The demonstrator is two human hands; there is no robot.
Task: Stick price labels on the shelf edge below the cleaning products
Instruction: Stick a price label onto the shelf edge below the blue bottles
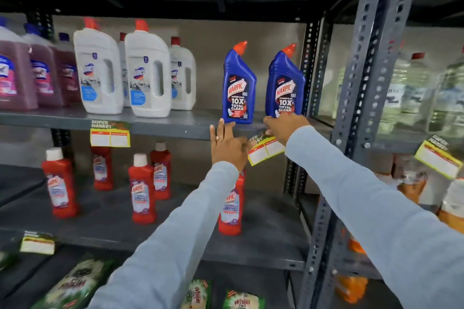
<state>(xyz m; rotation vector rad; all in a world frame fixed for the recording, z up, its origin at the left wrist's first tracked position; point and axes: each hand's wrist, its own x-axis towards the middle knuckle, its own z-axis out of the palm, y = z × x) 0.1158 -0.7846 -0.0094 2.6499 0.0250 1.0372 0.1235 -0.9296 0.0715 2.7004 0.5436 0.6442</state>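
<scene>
Grey steel shelving fills the view: perforated uprights [361, 98] at 3 o'clock, and a shelf edge [160, 130] running across the centre, its paint dull and lightly scuffed. My left hand [227, 144] lies flat against that edge, fingers spread and extended, gripping nothing; a ring shows on one finger. My right hand [283, 128] is pinched on the upper part of a yellow price label [266, 150], which hangs tilted just below the edge, between my two hands and touching the thumb side of the left. Both sleeves are pale blue.

Directly above, at 12 o'clock from my hands, two blue Harpic bottles [239, 85] stand upright on the shelf; my right hand touches the base of the right one. At 10 o'clock stand white Domex bottles [100, 75], and at 9 o'clock pink cleaner bottles [15, 75].

A second label [110, 134] is already fixed on the edge below the white bottles. At 7 o'clock, red Harpic bottles [60, 183] occupy the lower shelf. At 3 o'clock, in the neighbouring bay, a third label [438, 158] hangs at a slant. The back wall is plain beige.
</scene>
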